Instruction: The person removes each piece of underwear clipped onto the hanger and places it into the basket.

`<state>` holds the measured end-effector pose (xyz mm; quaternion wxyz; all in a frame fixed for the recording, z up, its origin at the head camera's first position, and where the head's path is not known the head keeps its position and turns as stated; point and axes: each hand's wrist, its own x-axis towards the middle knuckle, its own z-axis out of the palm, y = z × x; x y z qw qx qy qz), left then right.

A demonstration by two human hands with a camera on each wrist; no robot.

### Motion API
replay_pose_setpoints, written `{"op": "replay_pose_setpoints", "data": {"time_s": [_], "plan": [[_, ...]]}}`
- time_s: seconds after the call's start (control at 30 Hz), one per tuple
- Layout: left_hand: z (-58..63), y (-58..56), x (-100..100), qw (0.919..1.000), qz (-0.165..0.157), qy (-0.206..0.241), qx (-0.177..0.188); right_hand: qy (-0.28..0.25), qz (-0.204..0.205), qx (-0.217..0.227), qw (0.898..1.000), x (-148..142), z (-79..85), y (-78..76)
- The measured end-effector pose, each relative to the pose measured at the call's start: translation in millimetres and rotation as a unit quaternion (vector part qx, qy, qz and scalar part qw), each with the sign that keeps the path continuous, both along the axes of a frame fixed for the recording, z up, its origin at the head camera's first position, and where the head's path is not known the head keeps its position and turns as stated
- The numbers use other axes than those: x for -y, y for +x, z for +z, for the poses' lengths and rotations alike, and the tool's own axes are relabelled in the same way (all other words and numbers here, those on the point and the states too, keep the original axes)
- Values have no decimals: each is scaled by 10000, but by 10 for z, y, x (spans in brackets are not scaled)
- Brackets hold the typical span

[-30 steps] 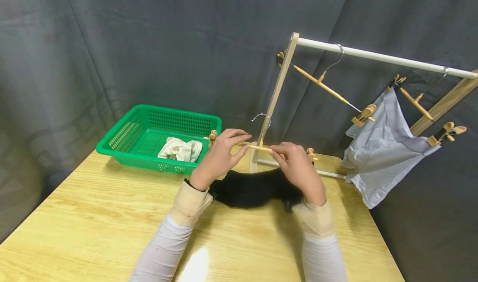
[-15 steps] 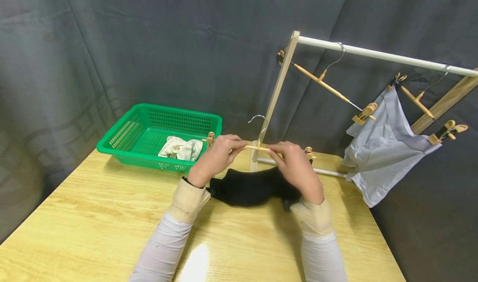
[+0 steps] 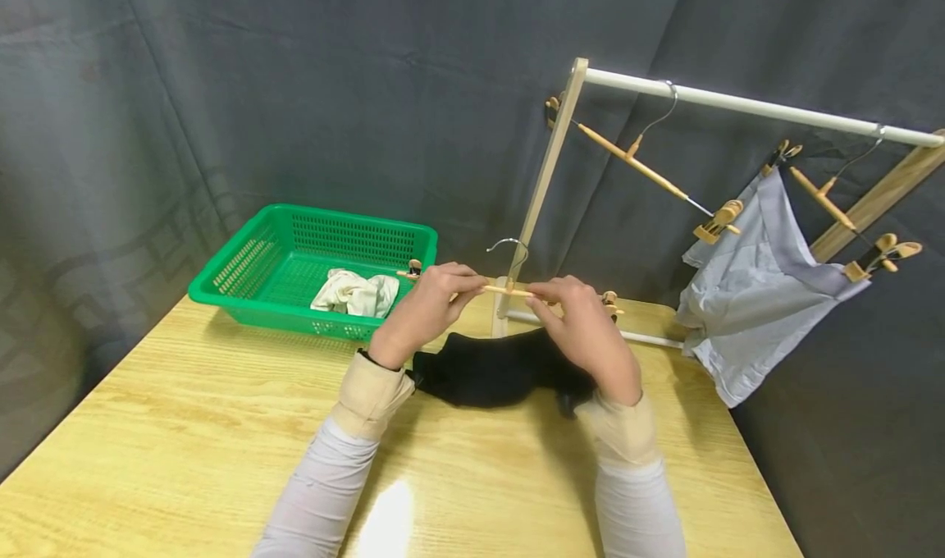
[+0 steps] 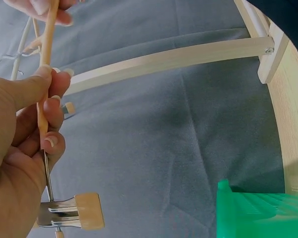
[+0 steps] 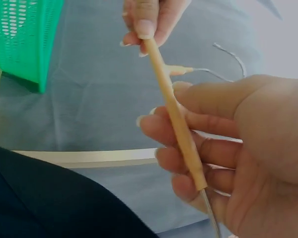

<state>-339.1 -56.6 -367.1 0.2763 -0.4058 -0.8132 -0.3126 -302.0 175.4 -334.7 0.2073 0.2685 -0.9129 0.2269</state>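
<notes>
Holding the hanger (image 3: 508, 290) roughly level with both hands, you had it beyond the black garment (image 3: 480, 373), which lay between your forearms, seemingly on the tabletop (image 3: 184, 443). Left hand (image 3: 437, 304): fingers pinched the bar to one side of the hook (image 3: 508, 240). Right hand (image 3: 586, 328): thumb and fingers curled on the other side. Left clip (image 4: 89, 211) showed no cloth; right clip (image 3: 609, 299) was partly hidden, could not tell.

Risks, as judged: your grip sat near the middle, so the clip ends could have tipped or twisted if one hand let go. The left clip appeared near the rim of the green basket (image 3: 221, 291), and might have caught there on a sideways move. The hook overlapped the rack (image 3: 542, 180) in the head view, depth unclear; a careless forward push might have knocked the post. If the garment was unclipped, lifting would probably have left it behind.
</notes>
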Motion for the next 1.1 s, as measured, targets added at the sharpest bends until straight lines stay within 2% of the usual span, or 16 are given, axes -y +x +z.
{"op": "replay_pose_setpoints", "data": {"time_s": [0.07, 0.17, 0.23, 0.3, 0.47, 0.6, 0.73, 1.1], "plan": [[-10, -7, 5, 10000, -14, 28, -9, -202, 121, -151, 9996, -13, 32, 42], [-10, -13, 20, 9999, -31, 90, -30, -608, 254, -636, 9958, -72, 109, 110], [-5, -17, 38, 9999, -50, 151, -30, -823, 203, -919, 9922, -149, 152, 136], [0, -19, 63, 9997, -87, 241, 11, -944, 71, -992, 9905, -244, 177, 145], [15, -11, 137, 9990, -133, 412, 76, -874, -282, -414, 9949, -465, 174, 119], [33, -15, 172, 9984, -152, 542, 34, -857, -318, 79, 9958, -551, 155, 97], [57, -9, 201, 9977, -192, 651, -30, -902, -251, 380, 9949, -563, 143, 73], [76, 7, 233, 9972, -219, 710, -76, -1078, -116, 379, 9934, -537, 138, 63]]}}
